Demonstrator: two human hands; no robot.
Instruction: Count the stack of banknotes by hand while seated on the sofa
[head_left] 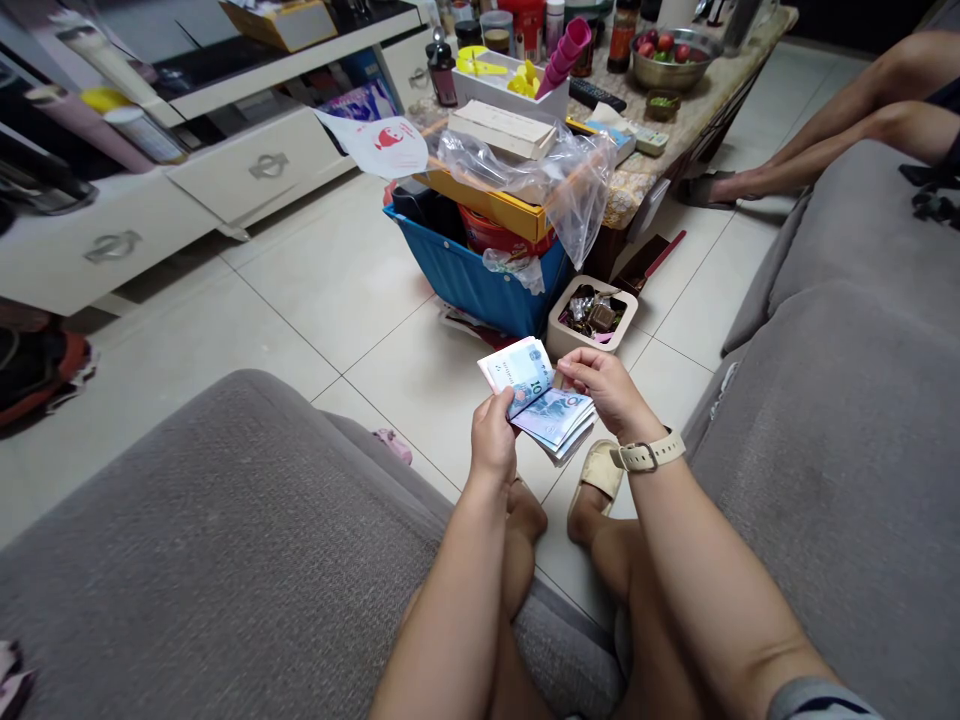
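My left hand (495, 435) grips a stack of banknotes (553, 415) at its left side, with the thumb pressed on top. The notes are bluish, with large numerals printed on them. The stack is spread like a book, with part of it folded up toward the far side and the loose edges fanned at the near right. At the upper right edge of the notes, my right hand (600, 385) has its thumb and index finger pinched together. A pale watch strap circles the right wrist. The fingers hide part of that edge.
Beyond the notes stand a small white bin (592, 340) and a blue basket (480, 290) piled with boxes and plastic. Behind is a cluttered table (705, 110) with a metal bowl of fruit. Grey sofa seats (847, 330) flank me; another person's legs (817, 130) show at the upper right.
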